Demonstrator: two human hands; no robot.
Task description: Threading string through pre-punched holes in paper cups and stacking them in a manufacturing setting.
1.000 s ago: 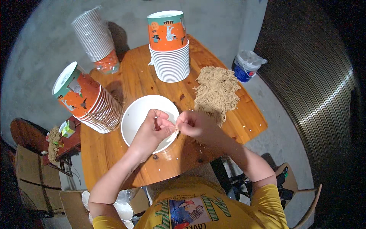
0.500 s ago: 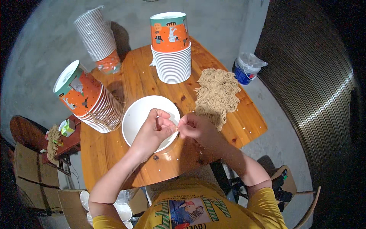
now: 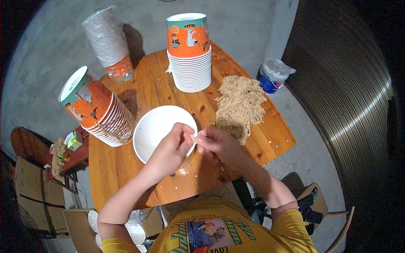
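Note:
My left hand (image 3: 174,145) is closed in a pinch over the right side of a white round bowl (image 3: 154,130). Fingertips to fingertips with it, my right hand (image 3: 213,141) pinches too, just by the bowl's right rim. Between them is a tiny pale bit, too small to name. Right of the hands lies a pile of tan yarn strands (image 3: 240,105). At the left a tilted stack of orange and white paper buckets (image 3: 95,105) has brown strands round its lower part.
Another upside-down stack of paper buckets (image 3: 189,50) stands at the back of the wooden table (image 3: 270,139). A plastic-wrapped stack (image 3: 107,42) leans behind left. Small white specks dot the tabletop. A blue-and-white pail (image 3: 272,76) sits on the floor; a chair (image 3: 318,202) is at the lower right.
The bowl has shifted slightly left. My left hand has turned a little, its fingers now more curled in; both hands stay together near the rim.

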